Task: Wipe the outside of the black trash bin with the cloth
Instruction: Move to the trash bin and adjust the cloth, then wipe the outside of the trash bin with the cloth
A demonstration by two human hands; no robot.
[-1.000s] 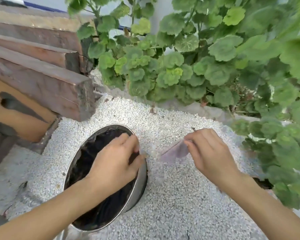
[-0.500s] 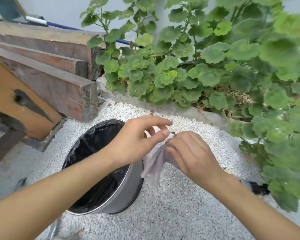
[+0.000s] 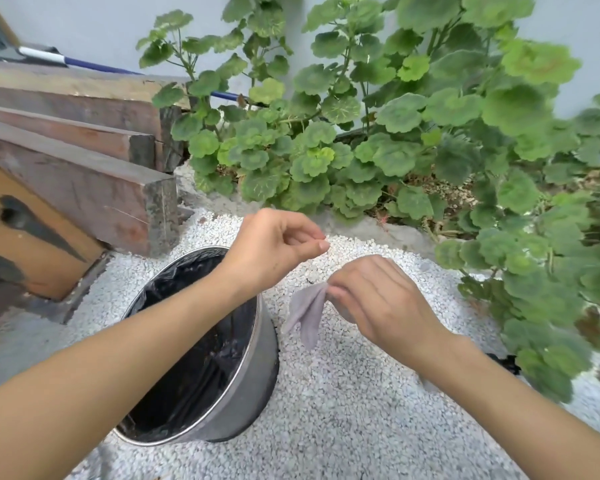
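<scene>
The black trash bin (image 3: 257, 396) stands on white gravel at lower centre; it is round, has a shiny metal rim and is lined with a black bag. My right hand (image 3: 378, 303), just right of the bin's rim, pinches a small grey-lilac cloth (image 3: 307, 313) by one corner. The cloth hangs limp beside the bin's upper edge, and I cannot tell whether it touches the bin. My left hand (image 3: 274, 247) is raised above the bin's far rim, apart from the cloth, with its fingers curled in towards the thumb and nothing visible in them.
Heavy wooden beams (image 3: 84, 188) are stacked at the left, close to the bin. A leafy green plant (image 3: 395, 133) fills the back and right, overhanging the gravel (image 3: 326, 438). A blue-handled tool (image 3: 94, 66) lies behind the beams against the wall.
My left hand left the bin's rim, came to the cloth, then let go and rose. My right hand keeps the cloth, which now hangs from it alone. The view tilted up.
</scene>
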